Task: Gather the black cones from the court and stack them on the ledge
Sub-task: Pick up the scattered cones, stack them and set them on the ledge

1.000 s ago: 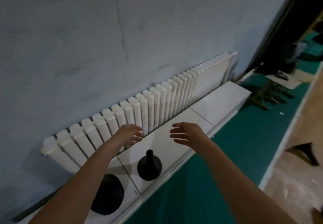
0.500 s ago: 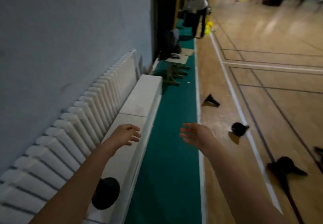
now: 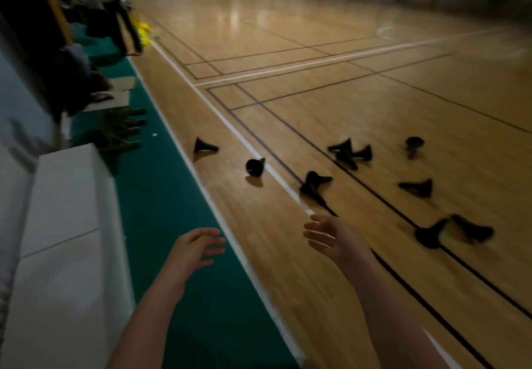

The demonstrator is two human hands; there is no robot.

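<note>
Both hands are empty: left hand [image 3: 195,249] hangs over the green strip [image 3: 172,196] w/ fingers loosely curled on nothing. The right hand [image 3: 331,237] is out over the wood, fingers spread apart, touching nothing.

Every one of the black cones [image 3: 417,188] in view lies scattered on the court floor [image 3: 316,95], tipped on its side as far as the blur lets me tell. The nearest cone [image 3: 313,186] sits at the white line [image 3: 218,112], just ahead of the right hand. Another cone [image 3: 254,166] lies left of that line, mouth toward the camera, and a third [image 3: 203,146] is near the strip's edge. Further right there's a tangle [image 3: 349,152] and a pair [image 3: 431,232] by the black lines. The ledge [image 3: 63,224], white and flat-topped, runs along the left side, well apart from them all.

Handling, as a guess: prob. light, hollow, moulded plastic or rubber, wide flared base and thin neck. Not fragile, fairly stiff, maybe a bit slick. Best hold is fingers wrapped round the neck, or thumb inside the base rim. Being hollow they should nest, so several could ride in one hand as a stack. The tangled ones may snag each other, so lift them one at a time. On the ledge, base down; a tall light stack could topple.
</note>
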